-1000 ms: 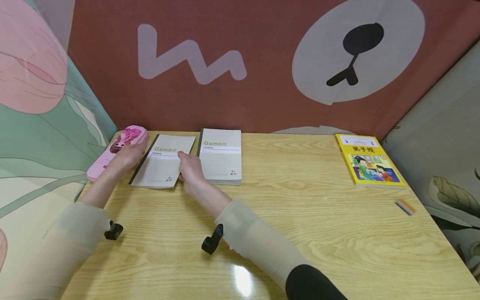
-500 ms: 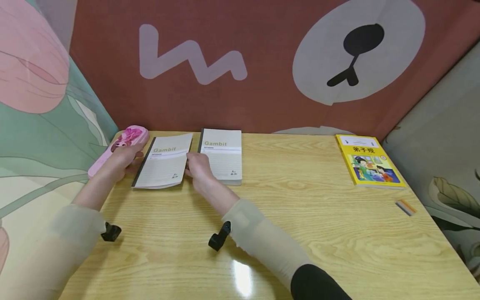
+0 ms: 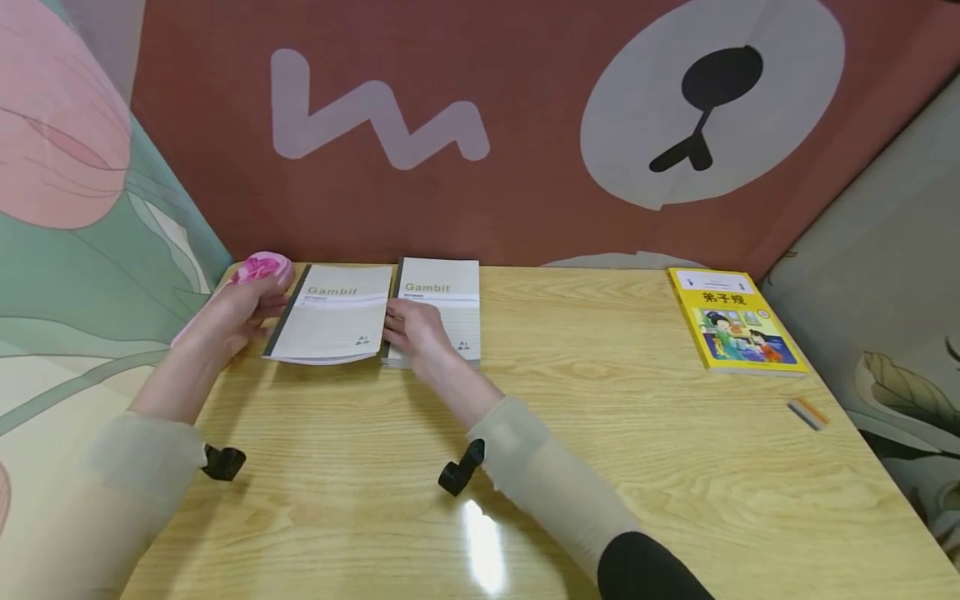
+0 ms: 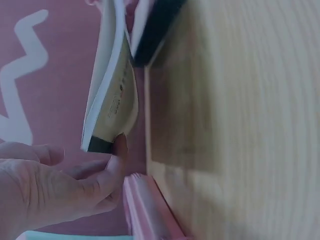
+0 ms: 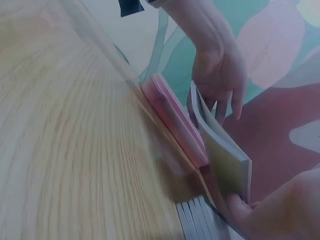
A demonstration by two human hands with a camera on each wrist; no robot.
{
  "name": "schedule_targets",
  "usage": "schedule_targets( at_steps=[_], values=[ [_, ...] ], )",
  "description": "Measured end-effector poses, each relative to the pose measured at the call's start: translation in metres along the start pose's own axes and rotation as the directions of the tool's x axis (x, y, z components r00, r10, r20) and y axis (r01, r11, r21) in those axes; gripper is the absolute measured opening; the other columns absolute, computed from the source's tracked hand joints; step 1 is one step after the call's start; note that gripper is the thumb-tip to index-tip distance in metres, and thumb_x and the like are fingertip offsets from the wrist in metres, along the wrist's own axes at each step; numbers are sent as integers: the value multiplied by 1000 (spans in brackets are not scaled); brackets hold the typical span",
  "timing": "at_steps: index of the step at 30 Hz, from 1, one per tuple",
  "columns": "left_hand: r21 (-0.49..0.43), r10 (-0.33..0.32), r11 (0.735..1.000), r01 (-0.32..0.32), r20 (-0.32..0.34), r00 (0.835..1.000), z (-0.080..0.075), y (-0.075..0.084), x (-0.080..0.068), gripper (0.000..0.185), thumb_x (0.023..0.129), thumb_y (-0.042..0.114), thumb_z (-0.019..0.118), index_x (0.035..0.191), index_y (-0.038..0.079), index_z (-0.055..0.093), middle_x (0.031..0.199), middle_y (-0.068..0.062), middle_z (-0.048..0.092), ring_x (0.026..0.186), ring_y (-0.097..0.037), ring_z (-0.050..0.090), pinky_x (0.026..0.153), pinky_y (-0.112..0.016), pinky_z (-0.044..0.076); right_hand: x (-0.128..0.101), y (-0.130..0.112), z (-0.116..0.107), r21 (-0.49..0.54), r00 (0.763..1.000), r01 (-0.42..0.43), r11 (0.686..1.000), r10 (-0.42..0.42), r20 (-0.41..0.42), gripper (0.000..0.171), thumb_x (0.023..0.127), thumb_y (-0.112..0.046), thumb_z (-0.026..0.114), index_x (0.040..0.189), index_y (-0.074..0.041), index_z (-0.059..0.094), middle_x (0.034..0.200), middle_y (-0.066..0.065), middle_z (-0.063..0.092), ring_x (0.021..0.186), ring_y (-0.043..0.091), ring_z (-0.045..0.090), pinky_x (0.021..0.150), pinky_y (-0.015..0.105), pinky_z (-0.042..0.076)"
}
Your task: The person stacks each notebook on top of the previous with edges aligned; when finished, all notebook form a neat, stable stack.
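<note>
A pale notebook (image 3: pixel 330 321) with a dark spine and "Gambit" on its cover is raised over the table. My right hand (image 3: pixel 422 329) pinches its right edge, and in the right wrist view its pages bow slightly apart. At the spine side, my left hand (image 3: pixel 236 312) has its fingers extended; in the left wrist view a fingertip touches the notebook's lower corner while the thumb stands away. Just right of the raised notebook lies a stack of matching notebooks (image 3: pixel 453 287), partly covered by the right hand. Beneath the left hand is a pink pencil case (image 3: pixel 264 267), mostly hidden.
A yellow picture-covered book (image 3: pixel 738 321) lies at the table's right back. In front of it is a small striped piece (image 3: pixel 808 413). The wooden table (image 3: pixel 600 467) meets a brown printed backdrop (image 3: pixel 525 200) behind, with printed cloth on both sides.
The notebook has been lifted off the table and shifted slightly right, towards the stack. My right hand has moved right with it. My left hand now covers more of the pencil case.
</note>
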State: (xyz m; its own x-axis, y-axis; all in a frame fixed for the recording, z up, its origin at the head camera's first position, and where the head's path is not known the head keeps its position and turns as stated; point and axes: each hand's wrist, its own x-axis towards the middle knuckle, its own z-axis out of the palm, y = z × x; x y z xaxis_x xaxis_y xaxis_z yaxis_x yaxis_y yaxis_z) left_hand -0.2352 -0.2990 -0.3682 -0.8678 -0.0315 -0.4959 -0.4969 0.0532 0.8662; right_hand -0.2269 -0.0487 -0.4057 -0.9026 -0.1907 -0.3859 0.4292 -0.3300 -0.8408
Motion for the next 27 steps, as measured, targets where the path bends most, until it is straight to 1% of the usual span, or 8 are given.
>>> schedule_targets(
  at_steps=[5,8,10,12,16,20,23,27],
  values=[
    [-65,27,998,-28,-17,999,12,8,-9,22,99,42,65,106,24,56,78,14,71,79,-4,66,69,-23,58,-2,-7,-15,54,1000,13,998,-12,-11,40,106,-11,52,142,6,55,144,23,60,135,32,60,115,36,50],
    [-86,51,995,-50,4,999,23,11,-10,15,103,36,59,96,24,62,80,13,71,82,-5,67,71,-23,60,-2,-12,-26,72,999,32,997,-30,-23,40,106,-11,52,141,7,56,145,23,60,135,31,59,116,37,49],
    [-92,68,994,-66,14,998,32,11,-8,21,105,33,55,89,25,65,81,13,71,85,-5,67,72,-23,60,-2,-16,-35,84,999,40,996,-38,-35,39,105,-11,53,140,7,57,145,23,59,136,30,59,117,37,49],
    [-97,84,992,-82,17,996,43,10,-5,23,106,32,52,89,24,66,84,14,70,87,-5,65,74,-21,59,-3,-18,-45,101,998,45,994,-40,-47,39,105,-10,53,139,7,58,146,23,59,136,30,59,118,38,48],
    [-92,101,990,-105,-39,994,68,6,2,19,107,32,51,106,17,62,98,10,65,95,-6,59,81,-20,52,-5,-23,-61,97,997,53,994,-47,-60,40,105,-11,53,141,7,56,147,22,58,138,29,57,119,38,47],
    [-118,115,985,-124,-81,990,92,2,9,33,107,31,50,129,7,57,109,5,59,101,-7,56,92,-22,49,-8,-27,-79,74,995,71,995,-66,-68,43,106,-12,52,144,7,53,149,22,56,140,30,55,119,37,46],
    [-156,134,977,-143,-70,989,107,-2,13,45,108,27,48,144,0,50,113,3,58,103,-7,56,102,-23,48,-10,-29,-93,60,993,86,994,-82,-79,43,106,-13,53,144,7,53,149,23,56,139,31,56,119,37,46],
    [-202,154,966,-160,-47,987,121,-8,19,48,109,23,47,149,-4,44,116,0,58,104,-8,57,110,-24,47,-10,-29,-111,22,991,102,995,-100,-88,42,107,-13,51,143,7,54,147,24,57,137,31,57,118,37,47]
  ],
)
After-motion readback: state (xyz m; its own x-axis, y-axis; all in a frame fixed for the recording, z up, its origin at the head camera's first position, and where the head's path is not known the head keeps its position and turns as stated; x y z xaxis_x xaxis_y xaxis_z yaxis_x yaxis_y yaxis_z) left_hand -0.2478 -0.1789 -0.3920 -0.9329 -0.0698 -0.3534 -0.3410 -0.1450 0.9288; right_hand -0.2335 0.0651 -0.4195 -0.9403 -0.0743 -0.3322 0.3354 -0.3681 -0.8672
